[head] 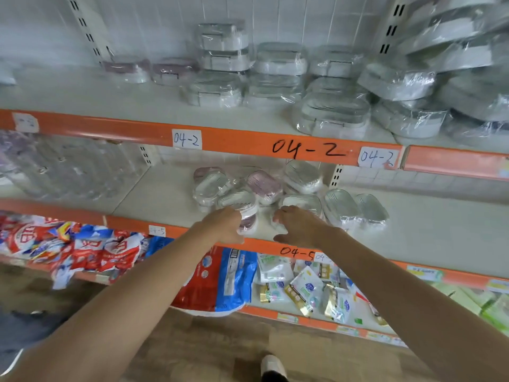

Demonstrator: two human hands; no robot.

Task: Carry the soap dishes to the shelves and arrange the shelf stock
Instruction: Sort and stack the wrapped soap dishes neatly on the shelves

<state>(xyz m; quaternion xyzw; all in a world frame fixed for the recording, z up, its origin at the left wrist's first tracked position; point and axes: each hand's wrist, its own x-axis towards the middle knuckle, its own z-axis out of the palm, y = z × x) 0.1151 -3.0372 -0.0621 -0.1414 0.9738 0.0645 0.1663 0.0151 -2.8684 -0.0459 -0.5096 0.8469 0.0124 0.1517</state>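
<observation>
Both arms reached to the middle shelf point(154, 194), wrapped soap dish point(249, 216) at the front edge gripped by the left hand point(224, 226), right hand point(298, 226) spread loosely beside it, nothing held, more soap dishes point(303, 175) heaped just behind

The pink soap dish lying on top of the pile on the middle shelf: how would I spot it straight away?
Find the orange shelf edge marked 04-2 and look at the shelf just beneath it. A heap of plastic-wrapped soap dishes lies there, above the person's two hands. Nearly all are white or grey; the pink soap dish sits mid-heap, ribbed face up.
</observation>
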